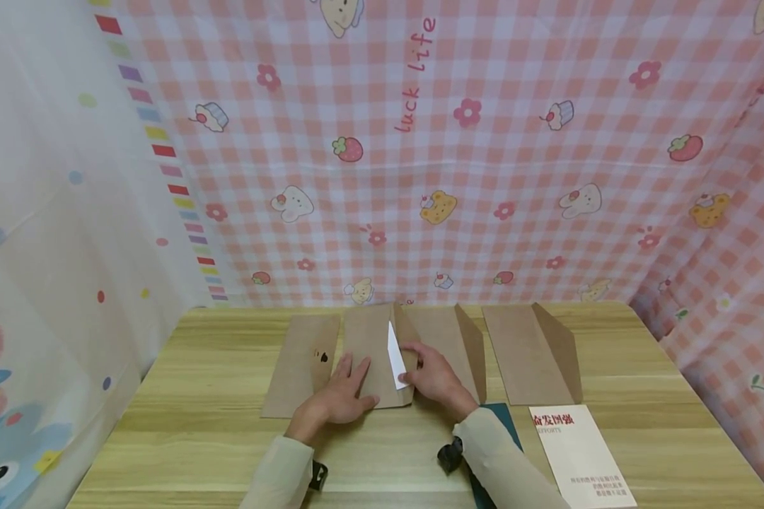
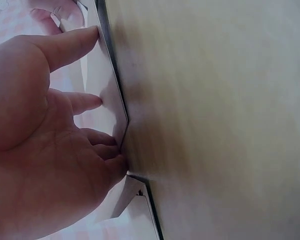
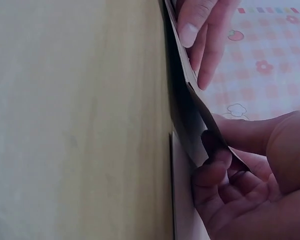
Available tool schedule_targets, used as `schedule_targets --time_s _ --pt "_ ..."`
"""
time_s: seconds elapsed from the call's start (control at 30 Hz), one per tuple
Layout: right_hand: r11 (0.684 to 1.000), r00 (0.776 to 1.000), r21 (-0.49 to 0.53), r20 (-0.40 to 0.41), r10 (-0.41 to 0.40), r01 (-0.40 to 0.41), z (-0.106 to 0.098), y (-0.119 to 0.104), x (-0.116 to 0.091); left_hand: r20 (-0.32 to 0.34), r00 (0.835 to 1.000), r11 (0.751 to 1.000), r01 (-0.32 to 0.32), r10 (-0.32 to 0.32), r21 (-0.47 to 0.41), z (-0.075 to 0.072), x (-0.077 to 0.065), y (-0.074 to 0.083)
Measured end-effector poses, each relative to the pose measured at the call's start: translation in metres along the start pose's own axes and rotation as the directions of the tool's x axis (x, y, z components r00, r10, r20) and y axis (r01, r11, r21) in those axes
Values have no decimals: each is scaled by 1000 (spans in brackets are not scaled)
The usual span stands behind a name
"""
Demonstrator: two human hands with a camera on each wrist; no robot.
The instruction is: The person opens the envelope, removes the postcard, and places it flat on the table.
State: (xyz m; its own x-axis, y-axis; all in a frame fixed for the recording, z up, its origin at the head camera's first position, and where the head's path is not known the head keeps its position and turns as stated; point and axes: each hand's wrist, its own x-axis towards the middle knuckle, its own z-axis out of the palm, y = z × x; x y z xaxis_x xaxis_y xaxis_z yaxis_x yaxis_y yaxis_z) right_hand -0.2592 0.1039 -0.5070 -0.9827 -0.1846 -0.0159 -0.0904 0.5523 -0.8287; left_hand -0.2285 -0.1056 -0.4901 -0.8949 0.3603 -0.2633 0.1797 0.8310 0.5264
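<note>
A brown paper envelope [image 1: 366, 336] lies before me with its flap [image 1: 406, 326] on the right side. At its opening shows a narrow white piece of paper [image 1: 395, 353]. My left hand [image 1: 342, 397] rests on the lower left of the envelope, fingers spread; in the left wrist view its fingertips touch the paper near the edge. The right hand [image 1: 436, 375] pinches the flap side of the envelope, its thumb over the paper [image 3: 207, 112] and the other fingers curled beneath. In the head view, the right thumb tip sits at the white piece's lower end.
To the left lies another brown envelope [image 1: 293, 371] with a small dark print. Two more, one nearer [image 1: 439, 329] and one farther right [image 1: 516, 353], have flaps spread out. A dark teal item [image 1: 503, 418] lies partly under the right forearm, beside a cream booklet [image 1: 579, 452] with red lettering.
</note>
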Motion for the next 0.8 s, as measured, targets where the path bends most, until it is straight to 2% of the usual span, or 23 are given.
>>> schedule_targets --time_s 0.2,0.47,0.8 --pt "999 999 37 36 7 -8 -5 -1 0 0 1000 1000 -2 2 -26 -2 -1 0" --pt "993 995 117 95 8 -19 -10 0 0 2 1000 1000 3 -3 -27 -2 -1 -1" --pt "984 991 175 131 2 -25 -15 4 -1 9 1000 1000 6 -6 -22 -2 -2 0"
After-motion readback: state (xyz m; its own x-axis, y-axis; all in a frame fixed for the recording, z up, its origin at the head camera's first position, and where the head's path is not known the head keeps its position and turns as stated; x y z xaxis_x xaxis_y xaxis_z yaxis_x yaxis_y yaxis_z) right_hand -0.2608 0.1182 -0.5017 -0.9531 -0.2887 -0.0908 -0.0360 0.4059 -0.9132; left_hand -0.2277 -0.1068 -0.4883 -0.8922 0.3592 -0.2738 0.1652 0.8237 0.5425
